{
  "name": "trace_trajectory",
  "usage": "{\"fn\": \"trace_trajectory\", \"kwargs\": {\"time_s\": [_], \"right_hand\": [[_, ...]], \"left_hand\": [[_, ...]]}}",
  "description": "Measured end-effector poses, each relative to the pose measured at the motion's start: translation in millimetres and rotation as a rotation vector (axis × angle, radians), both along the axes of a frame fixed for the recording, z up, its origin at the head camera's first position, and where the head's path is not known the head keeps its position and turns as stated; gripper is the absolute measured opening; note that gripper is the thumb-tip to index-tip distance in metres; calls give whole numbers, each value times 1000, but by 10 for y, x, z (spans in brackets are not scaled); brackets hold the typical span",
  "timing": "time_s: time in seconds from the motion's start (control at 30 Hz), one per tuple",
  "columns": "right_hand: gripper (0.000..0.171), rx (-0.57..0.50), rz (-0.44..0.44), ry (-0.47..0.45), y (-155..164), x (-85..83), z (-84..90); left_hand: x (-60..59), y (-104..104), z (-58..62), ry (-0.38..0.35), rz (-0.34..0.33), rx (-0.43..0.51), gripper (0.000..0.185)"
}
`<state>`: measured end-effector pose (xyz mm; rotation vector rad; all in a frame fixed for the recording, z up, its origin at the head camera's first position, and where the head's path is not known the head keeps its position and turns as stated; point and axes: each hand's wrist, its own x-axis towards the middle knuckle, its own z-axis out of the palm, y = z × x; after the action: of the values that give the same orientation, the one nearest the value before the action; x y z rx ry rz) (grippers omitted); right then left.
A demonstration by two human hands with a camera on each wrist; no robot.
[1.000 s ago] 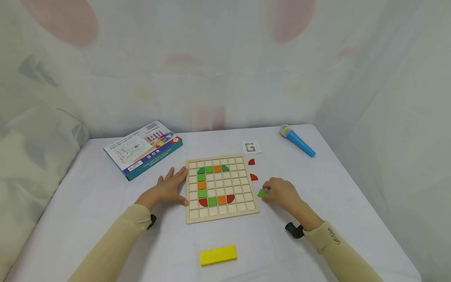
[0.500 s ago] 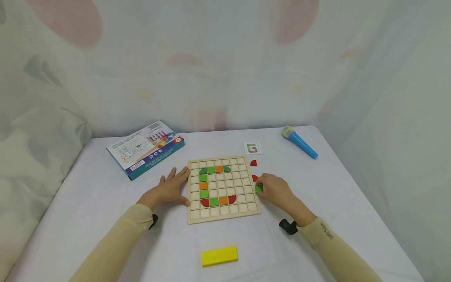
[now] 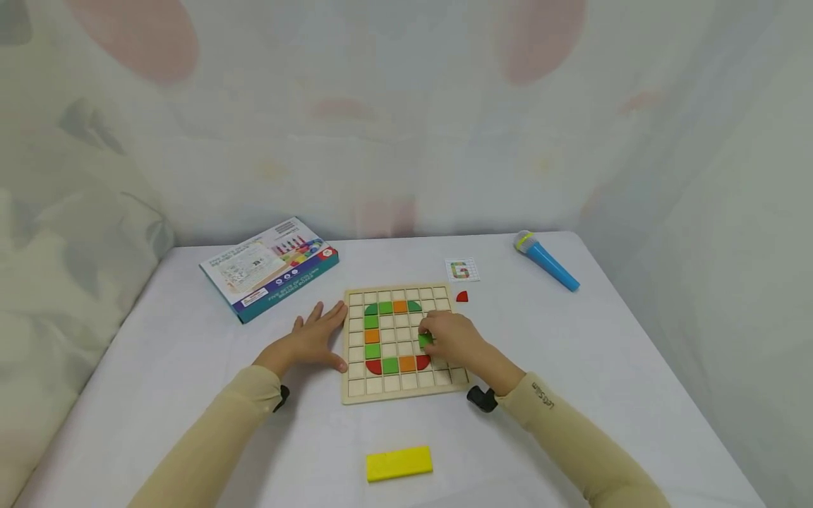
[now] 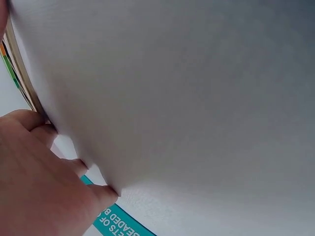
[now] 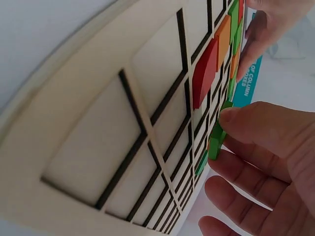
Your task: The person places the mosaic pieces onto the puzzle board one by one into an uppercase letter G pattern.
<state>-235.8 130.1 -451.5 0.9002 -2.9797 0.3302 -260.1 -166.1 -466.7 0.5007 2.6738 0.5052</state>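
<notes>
A wooden grid board [image 3: 408, 381] bears green, orange and red tiles laid out in a C shape. With thumb and fingertip my right hand [image 3: 459, 340] pinches a green square tile [image 3: 425, 341] over the board, just above the red quarter-round tile [image 3: 423, 363] at the lower right end of the C. The right wrist view shows this green tile [image 5: 219, 130] held tilted over the grid, the other fingers loosely bent. My left hand [image 3: 307, 347] lies with spread fingers against the board's left edge, thumb and fingertips touching it.
A loose red quarter-round tile [image 3: 462, 296] lies right of the board, below a small pattern card [image 3: 462, 269] showing a G. A blue toy microphone [image 3: 547, 262] is at back right, a boxed game [image 3: 269, 268] at back left, a yellow block [image 3: 399, 464] in front.
My right hand has picked the green tile up from beside the board and carried it left over the grid. The left hand stays at the board's edge. One loose red tile is now hidden.
</notes>
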Motion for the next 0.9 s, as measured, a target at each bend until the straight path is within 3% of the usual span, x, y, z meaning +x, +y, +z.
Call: {"fn": "trace_trajectory", "kwargs": {"time_s": [0.4,0.9], "right_hand": [[22,60,-3,-56,-91,-64,-66],[22,44,-10,-105,-100,-5,-21]], "left_hand": [[-24,20,-22,-14,15,-21,125],[-20,21,-18,-13,17,-8,125]]}}
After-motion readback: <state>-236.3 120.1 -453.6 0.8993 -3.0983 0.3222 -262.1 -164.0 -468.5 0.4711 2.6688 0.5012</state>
